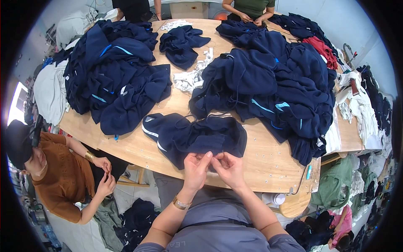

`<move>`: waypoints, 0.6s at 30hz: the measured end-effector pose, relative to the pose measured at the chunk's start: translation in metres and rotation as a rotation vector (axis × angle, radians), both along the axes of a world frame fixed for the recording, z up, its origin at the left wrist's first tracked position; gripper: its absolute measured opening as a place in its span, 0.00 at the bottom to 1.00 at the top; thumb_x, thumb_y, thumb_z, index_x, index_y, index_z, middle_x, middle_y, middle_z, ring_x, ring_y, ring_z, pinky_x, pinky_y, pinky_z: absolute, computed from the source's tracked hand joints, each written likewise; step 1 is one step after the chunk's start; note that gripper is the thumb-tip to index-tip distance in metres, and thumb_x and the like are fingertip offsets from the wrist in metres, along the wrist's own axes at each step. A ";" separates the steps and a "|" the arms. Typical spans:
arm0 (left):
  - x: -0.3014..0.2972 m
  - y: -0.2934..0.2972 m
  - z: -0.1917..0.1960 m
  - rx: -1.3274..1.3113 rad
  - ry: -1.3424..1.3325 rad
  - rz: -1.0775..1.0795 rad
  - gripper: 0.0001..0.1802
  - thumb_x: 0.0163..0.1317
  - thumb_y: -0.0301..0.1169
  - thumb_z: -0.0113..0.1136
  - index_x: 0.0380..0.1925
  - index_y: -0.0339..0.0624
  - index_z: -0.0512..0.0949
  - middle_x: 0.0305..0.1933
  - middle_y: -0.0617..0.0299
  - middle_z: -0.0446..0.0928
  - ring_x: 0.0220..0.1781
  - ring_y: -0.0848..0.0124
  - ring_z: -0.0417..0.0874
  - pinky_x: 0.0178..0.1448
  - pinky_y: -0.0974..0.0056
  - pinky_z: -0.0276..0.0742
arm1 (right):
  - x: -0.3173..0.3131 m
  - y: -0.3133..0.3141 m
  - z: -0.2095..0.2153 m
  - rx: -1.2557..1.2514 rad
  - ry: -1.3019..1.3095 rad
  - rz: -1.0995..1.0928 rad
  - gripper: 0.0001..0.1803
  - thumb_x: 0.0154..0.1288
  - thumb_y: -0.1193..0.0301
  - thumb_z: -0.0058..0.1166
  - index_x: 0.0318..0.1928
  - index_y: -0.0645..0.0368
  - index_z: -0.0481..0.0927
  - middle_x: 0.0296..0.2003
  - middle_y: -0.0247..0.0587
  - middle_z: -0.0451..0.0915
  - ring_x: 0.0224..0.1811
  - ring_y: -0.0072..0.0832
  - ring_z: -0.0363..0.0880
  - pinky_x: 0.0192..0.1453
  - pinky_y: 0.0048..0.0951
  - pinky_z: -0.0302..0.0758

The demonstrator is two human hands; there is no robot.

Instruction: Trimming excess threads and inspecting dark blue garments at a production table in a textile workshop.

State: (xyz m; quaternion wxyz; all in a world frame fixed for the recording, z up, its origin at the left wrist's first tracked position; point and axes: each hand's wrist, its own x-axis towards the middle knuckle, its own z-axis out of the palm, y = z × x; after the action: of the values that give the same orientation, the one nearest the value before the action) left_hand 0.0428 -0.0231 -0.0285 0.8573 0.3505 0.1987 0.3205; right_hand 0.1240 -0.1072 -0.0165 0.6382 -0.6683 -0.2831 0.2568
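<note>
A navy garment [201, 134] with white stripes at its left end lies bunched at the table's near edge in front of me. My left hand [195, 171] and my right hand [229, 169] meet over its near edge, thumbs and fingertips pinched close together. Whatever sits between the fingertips is too small or too hidden to make out. Navy cloth shows just beyond the fingers and in the gap beneath them.
Large heaps of navy garments lie on the table at left [113, 71] and right [268, 84]. White fabric pieces [189, 80] lie between them. A person in brown [63, 176] sits at left; two others stand across the table [256, 153]. A light blue-green tool [309, 172] lies near the right corner.
</note>
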 end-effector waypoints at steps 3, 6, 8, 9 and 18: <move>0.000 0.002 -0.002 0.126 0.050 0.040 0.10 0.60 0.21 0.55 0.42 0.33 0.71 0.39 0.60 0.76 0.40 0.76 0.77 0.47 0.72 0.73 | 0.000 -0.001 0.000 0.111 0.399 0.012 0.05 0.55 0.75 0.60 0.28 0.61 0.77 0.14 0.22 0.68 0.14 0.08 0.56 0.17 0.15 0.50; -0.002 0.003 -0.003 0.261 0.119 0.082 0.10 0.60 0.21 0.55 0.42 0.32 0.71 0.40 0.60 0.76 0.40 0.77 0.76 0.48 0.72 0.73 | 0.009 -0.009 0.011 0.271 0.728 0.135 0.05 0.58 0.75 0.56 0.28 0.63 0.75 0.12 0.23 0.64 0.12 0.09 0.55 0.16 0.16 0.48; -0.002 0.002 -0.003 0.294 0.134 0.090 0.10 0.60 0.21 0.55 0.42 0.32 0.71 0.40 0.60 0.75 0.41 0.77 0.76 0.48 0.72 0.73 | 0.015 -0.013 0.012 0.356 0.771 0.247 0.10 0.64 0.69 0.49 0.30 0.65 0.74 0.11 0.24 0.60 0.10 0.12 0.50 0.15 0.18 0.46; -0.001 0.001 -0.003 0.297 0.127 0.096 0.10 0.60 0.21 0.54 0.43 0.31 0.70 0.40 0.60 0.75 0.41 0.77 0.76 0.48 0.72 0.73 | 0.017 -0.014 0.009 0.355 0.770 0.248 0.10 0.64 0.69 0.49 0.30 0.65 0.74 0.11 0.24 0.60 0.10 0.12 0.50 0.15 0.18 0.46; -0.002 0.005 0.004 0.337 0.168 0.121 0.11 0.61 0.21 0.53 0.43 0.30 0.69 0.41 0.57 0.75 0.43 0.75 0.77 0.50 0.71 0.73 | 0.024 -0.014 0.008 0.049 -0.188 -0.003 0.18 0.57 0.58 0.57 0.25 0.62 0.71 0.13 0.29 0.64 0.13 0.17 0.60 0.18 0.19 0.56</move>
State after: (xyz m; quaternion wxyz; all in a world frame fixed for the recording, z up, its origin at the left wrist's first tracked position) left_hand 0.0408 -0.0183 -0.0242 0.7462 0.5018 0.2336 0.3697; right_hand 0.1475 -0.1209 -0.0089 0.6254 -0.6739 -0.3471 0.1850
